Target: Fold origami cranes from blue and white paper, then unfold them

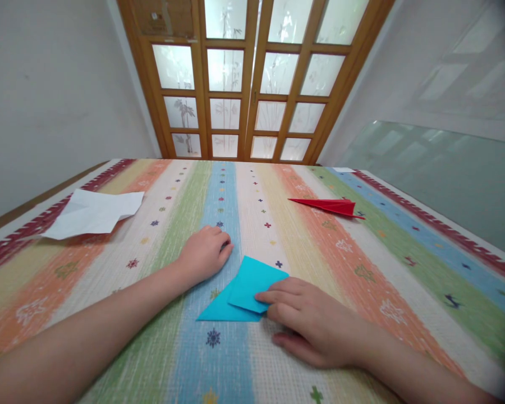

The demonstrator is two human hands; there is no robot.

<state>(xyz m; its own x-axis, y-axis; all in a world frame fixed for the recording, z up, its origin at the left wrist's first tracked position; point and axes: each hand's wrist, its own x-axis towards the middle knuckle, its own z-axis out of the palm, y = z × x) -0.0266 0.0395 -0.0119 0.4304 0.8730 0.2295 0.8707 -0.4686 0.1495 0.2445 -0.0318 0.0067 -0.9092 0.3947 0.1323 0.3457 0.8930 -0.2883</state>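
On the far left of the tabletop (404, 264), which is covered by a woven cloth with lengthwise stripes of red, yellow, orange, green, blue and cream dotted with small flower and cross motifs, a sheet of white paper (93, 213) lies flat, its edges irregular and one corner folded. It sits well apart from both hands.

Toward the middle, the left hand (205, 252) rests knuckles-up on the cloth with its fingers curled loosely under into a soft fist, holding nothing that can be seen. It lies just beside the upper left edge of the blue paper (246, 289); whether it touches that edge cannot be told.

That blue paper is a smooth, bright turquoise sheet folded into a flat pointed shape, with one layer lapped over a longer triangle whose tip points left. It lies on the blue stripe at the near middle of the tabletop, between the two hands.

The right hand (309, 320) lies palm-down with its fingers stretched out flat, their tips pressing on the right edge of the blue paper, the thumb spread toward the near edge.

Further right and farther back, a red paper plane (332, 206), slim and sharply creased, lies on the orange and green stripes, nose pointing left, well clear of everything. Behind the tabletop stands a wooden lattice door with frosted panes (252, 84), and a glass panel (446, 174) leans along the right-hand wall.
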